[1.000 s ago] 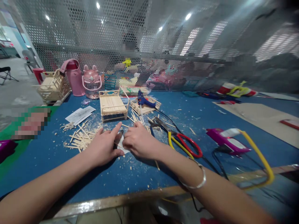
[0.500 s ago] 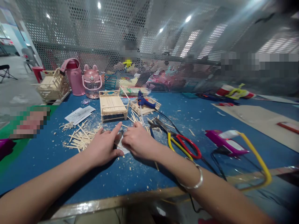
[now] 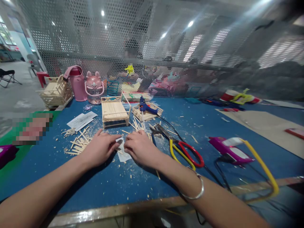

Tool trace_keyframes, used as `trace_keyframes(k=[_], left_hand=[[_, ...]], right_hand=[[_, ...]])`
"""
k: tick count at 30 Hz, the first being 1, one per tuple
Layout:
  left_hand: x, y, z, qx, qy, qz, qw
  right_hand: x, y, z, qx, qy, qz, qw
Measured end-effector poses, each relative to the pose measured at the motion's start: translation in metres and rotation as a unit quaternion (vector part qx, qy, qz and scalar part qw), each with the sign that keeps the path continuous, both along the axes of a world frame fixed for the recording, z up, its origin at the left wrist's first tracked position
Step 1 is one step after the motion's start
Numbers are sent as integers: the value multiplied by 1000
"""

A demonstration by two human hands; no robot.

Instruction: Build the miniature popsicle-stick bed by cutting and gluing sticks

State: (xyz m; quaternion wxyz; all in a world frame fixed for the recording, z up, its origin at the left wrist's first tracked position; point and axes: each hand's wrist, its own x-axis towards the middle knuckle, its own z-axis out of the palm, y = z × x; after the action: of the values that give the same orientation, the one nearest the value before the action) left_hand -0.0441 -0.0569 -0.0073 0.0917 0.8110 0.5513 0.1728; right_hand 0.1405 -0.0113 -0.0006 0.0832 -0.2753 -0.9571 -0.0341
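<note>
Paper scrap (image 3: 123,154) lies flat on blue desk (image 3: 142,186), pinched at its top edge between left hand (image 3: 101,151) and right hand (image 3: 140,148) fingertips; judged best pressed down evenly, clear of loose sticks (image 3: 77,144) nearby

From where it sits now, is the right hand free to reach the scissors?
Probably yes. The right hand rests at the paper scrap, and the scissors lie open on the mat just to its right, with only loose sticks between.
</note>
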Motion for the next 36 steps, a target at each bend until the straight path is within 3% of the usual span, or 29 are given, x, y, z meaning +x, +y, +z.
trace_keyframes(k=[7, 11, 17, 22, 27, 36], left_hand=[[-1, 2, -2, 2, 41, -74, 996], [-7, 4, 1, 0, 48, -86, 995], [0, -7, 6, 16, 25, -20, 999], [20, -16, -4, -31, -14, -3, 999], [21, -10, -6, -67, -26, -8, 997], [18, -6, -3, -73, -33, -29, 996]], right_hand=[[6, 3, 0, 0, 5, -23, 1000], [8, 5, 0, -11, 5, -35, 999], [9, 4, 2, -45, 19, -52, 997], [13, 6, 6, -76, 48, -9, 996], [13, 5, 3, -105, 49, 75, 990], [4, 0, -4, -42, 10, 77, 996]])
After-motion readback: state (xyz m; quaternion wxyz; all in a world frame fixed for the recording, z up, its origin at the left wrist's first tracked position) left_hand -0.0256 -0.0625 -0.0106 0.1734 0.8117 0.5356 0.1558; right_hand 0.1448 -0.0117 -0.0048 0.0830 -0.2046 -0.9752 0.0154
